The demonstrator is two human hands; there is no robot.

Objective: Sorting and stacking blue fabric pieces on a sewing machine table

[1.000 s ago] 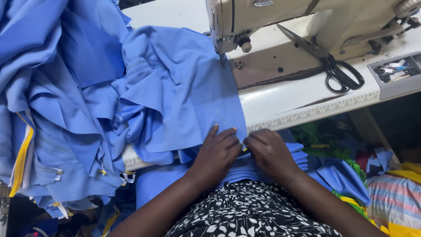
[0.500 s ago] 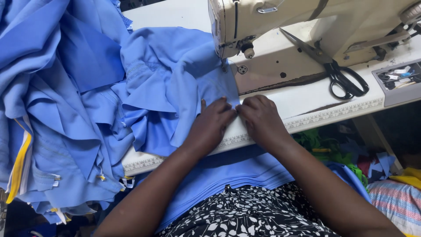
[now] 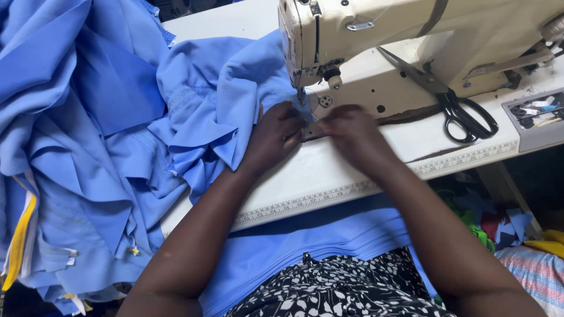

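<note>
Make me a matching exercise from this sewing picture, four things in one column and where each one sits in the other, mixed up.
Things:
1. scissors
2. left hand
3. blue fabric
4. tray

Places:
A. heaped on the left of the table
B. at the table's right edge
C. on the machine bed, right of the needle
D. on the cloth just below the needle

Pairs: 1-C, 2-D, 3-A, 4-B

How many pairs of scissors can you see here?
1. The black-handled scissors lie on the sewing machine bed, right of the right hand. More could be hidden under the blue fabric.
</note>
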